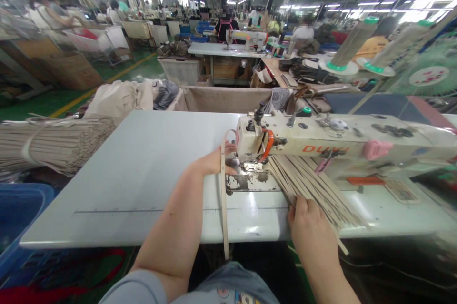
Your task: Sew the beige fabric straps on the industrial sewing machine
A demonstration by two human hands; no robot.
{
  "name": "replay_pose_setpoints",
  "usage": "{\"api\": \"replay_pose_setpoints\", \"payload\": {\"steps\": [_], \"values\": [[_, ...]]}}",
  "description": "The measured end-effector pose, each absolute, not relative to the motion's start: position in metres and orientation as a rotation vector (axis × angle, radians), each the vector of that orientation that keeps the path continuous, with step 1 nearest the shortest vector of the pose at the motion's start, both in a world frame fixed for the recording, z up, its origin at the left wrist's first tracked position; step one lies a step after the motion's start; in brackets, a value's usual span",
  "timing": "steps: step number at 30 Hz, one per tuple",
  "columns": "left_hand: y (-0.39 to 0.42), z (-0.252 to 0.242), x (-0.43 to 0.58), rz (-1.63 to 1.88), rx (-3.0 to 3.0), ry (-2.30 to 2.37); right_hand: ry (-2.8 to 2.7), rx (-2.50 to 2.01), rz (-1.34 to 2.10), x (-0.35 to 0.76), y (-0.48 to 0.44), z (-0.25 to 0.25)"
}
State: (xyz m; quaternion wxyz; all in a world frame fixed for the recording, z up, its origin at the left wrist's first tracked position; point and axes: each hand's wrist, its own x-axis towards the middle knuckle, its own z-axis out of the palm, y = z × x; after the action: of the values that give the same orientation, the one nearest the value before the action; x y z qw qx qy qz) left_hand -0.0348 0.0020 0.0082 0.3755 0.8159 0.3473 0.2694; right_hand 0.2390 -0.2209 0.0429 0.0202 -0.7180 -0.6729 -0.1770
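Note:
A white sewing machine (293, 137) with an orange guard at its needle end stands on a pale table (160, 152). My left hand (225, 157) reaches to the left of the needle area; its thumb points at the presser foot and its fingertips are partly hidden by the machine head. One narrow beige strap (223, 199) loops over my left wrist and hangs past the table's front edge. Under the machine arm, many beige fabric strips (314, 185) lie fanned out on the table. My right hand (310, 218) has its fingers curled closed on the near-left edge of these strips.
A tied bundle of beige strips (60, 144) lies left of the table, above a blue basket (24, 218). A cloth-lined bin (228, 99) stands behind the table. Thread cones (352, 44) stand at back right. Other people sit at machines farther off.

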Motion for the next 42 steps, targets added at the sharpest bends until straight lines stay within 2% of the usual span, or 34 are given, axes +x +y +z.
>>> {"api": "replay_pose_setpoints", "payload": {"steps": [2,6,8,11,13,16,20,32,42], "values": [[0.006,0.005,-0.034,0.701,2.085,0.899,-1.969,-2.247,-0.425,0.241,-0.218,0.042],[0.009,0.008,-0.027,0.725,2.048,1.027,-1.388,-2.119,0.469,0.242,-0.216,0.042],[0.007,0.011,-0.022,0.742,2.046,1.073,-1.245,-1.999,0.809,0.237,-0.22,0.045],[0.003,0.014,-0.014,0.76,2.021,1.085,-1.039,-1.774,1.181,0.222,-0.232,0.054],[0.002,0.014,-0.009,0.777,1.997,1.074,-0.696,-1.536,1.431,0.21,-0.244,0.059],[0.0,0.015,-0.003,0.813,1.964,1.08,-0.304,-1.34,1.653,0.196,-0.261,0.062],[0.0,0.016,0.001,0.841,1.952,1.097,-0.146,-1.278,1.731,0.185,-0.278,0.055],[0.001,0.01,0.009,0.879,1.885,1.102,-0.293,-1.309,1.691,0.172,-0.305,0.033],[-0.004,0.019,0.009,0.83,1.913,1.191,-0.119,-1.338,1.661,0.175,-0.305,0.027]]}}
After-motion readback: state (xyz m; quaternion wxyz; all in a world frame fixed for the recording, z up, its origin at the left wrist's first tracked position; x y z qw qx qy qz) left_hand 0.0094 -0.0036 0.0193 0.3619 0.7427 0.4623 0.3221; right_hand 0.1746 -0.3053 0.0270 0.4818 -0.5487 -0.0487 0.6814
